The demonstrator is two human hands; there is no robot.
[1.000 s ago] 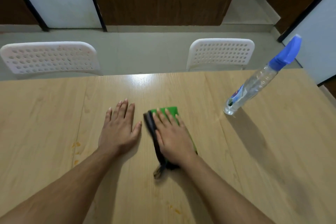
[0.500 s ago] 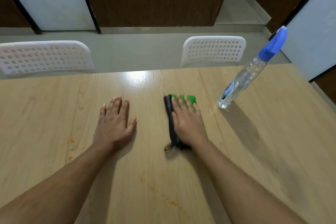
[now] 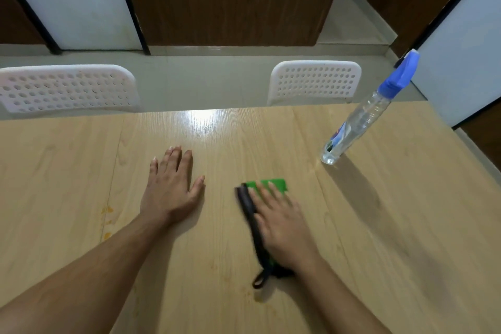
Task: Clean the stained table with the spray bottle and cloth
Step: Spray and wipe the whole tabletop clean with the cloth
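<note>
The right hand is laid flat on the cloth, its fingers straight and pressing down, so nothing is clenched in its grip; the cloth is green with a dark edge and a small dark loop at its near end, and most of it is covered by the hand. The left hand is spread flat on the bare bench a little to the left of the cloth, apart from it, its grip released and nothing held. The spray bottle is stood well apart from both hands, toward the far right of the bench; it is clear with a blue spray head, and a long shadow is cast from its base toward the near right. Between the right hand and the bottle only bare wood is seen. One cloth, one bottle and two hands are counted. Small orange stains are seen near the left forearm, and fainter specks near the loop of the cloth. The bench is of pale wood grain, and a bright glare is reflected at its far edge. Two white perforated chairs are set behind the far edge. Beyond them a grey floor, dark wood panels and white panels with black frames are seen.
</note>
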